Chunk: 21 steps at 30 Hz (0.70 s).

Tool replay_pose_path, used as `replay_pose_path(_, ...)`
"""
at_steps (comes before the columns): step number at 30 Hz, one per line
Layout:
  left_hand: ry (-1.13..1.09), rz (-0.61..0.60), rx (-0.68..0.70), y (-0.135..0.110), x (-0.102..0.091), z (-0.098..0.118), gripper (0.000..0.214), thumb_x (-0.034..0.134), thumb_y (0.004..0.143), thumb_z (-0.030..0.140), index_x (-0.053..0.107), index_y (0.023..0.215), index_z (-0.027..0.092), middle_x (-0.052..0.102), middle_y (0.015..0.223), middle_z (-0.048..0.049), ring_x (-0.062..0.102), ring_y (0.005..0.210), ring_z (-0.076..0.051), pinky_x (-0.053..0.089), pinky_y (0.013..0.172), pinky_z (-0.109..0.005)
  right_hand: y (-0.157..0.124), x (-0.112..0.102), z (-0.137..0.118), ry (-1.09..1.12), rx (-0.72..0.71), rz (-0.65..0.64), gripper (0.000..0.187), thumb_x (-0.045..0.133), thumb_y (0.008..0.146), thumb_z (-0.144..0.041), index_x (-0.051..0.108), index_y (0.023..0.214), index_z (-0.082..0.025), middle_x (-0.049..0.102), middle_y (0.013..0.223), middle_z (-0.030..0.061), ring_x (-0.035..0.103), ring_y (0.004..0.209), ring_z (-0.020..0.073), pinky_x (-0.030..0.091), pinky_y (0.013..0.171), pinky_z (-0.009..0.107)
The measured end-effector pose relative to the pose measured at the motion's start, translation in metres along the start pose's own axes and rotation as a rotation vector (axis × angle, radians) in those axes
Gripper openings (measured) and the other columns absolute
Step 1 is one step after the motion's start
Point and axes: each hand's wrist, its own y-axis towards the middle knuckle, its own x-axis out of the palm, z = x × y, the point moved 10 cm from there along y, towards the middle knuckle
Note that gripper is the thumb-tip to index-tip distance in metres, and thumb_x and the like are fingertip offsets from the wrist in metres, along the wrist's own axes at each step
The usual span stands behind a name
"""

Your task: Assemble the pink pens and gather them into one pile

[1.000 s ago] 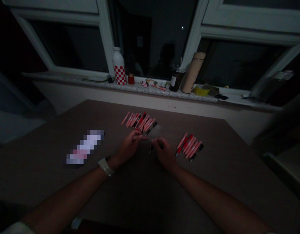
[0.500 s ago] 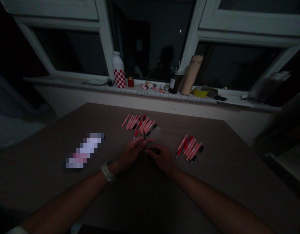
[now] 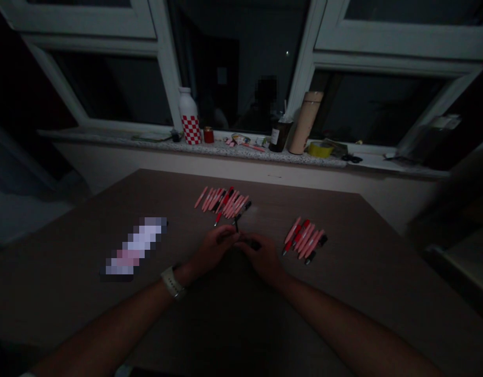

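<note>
The room is dark. My left hand point(image 3: 213, 250) and my right hand point(image 3: 261, 256) meet at the middle of a brown table point(image 3: 88, 230). Both are closed round a thin dark pen point(image 3: 236, 225) held between their fingertips, its tip sticking up past the fingers. A row of several pink and red pens point(image 3: 223, 200) lies just beyond the hands. A second, smaller row of pens point(image 3: 306, 240) lies to the right of my right hand. A pale watch sits on my left wrist.
A blurred-out flat object point(image 3: 134, 246) lies on the table to the left. The windowsill behind holds a red-checked white bottle point(image 3: 189, 122), a small red jar point(image 3: 209, 135), a dark bottle point(image 3: 278, 133), a tan flask point(image 3: 305, 123) and a yellow tape roll point(image 3: 319, 149).
My hands have come together from slightly apart. The left hand brought a pen inward, and the fingertips of both hands now hold it.
</note>
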Motion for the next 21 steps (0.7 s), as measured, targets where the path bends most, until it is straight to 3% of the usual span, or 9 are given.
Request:
replay_pose_path(10, 0.219, 0.038, 0.134, -0.007, -0.006, 0.013, 0.021, 0.056, 0.090, 0.032, 0.066, 0.105, 0.020, 0.070, 0.104, -0.0052, 0.065, 0.097, -0.020, 0.051, 0.088, -0.034, 0.000, -0.004, 0.003, 0.028, 0.006, 0.030, 0.019, 0.072, 0.076, -0.039, 0.075, 0.085, -0.023, 0.073, 0.083, 0.0012, 0.065, 0.075, 0.0181, 0.048, 0.073, 0.031)
replay_pose_path(17, 0.205, -0.052, 0.105, -0.009, 0.005, 0.008, 0.029, 0.060, 0.088, 0.032, 0.056, 0.113, 0.020, 0.066, 0.106, -0.0058, 0.064, 0.094, -0.019, 0.052, 0.082, -0.032, -0.001, -0.009, 0.004, 0.076, 0.043, 0.073, 0.022, 0.070, 0.077, -0.042, 0.075, 0.088, -0.024, 0.074, 0.089, 0.0023, 0.067, 0.082, 0.0206, 0.050, 0.077, 0.032)
replay_pose_path(21, 0.202, -0.087, 0.067, -0.008, 0.010, 0.002, 0.028, 0.063, 0.086, 0.035, 0.053, 0.108, 0.021, 0.065, 0.102, -0.0051, 0.064, 0.091, -0.019, 0.052, 0.078, -0.032, -0.001, -0.010, 0.005, 0.082, 0.046, 0.093, 0.024, 0.071, 0.077, -0.043, 0.075, 0.089, -0.023, 0.075, 0.090, 0.0024, 0.067, 0.085, 0.0211, 0.050, 0.079, 0.033)
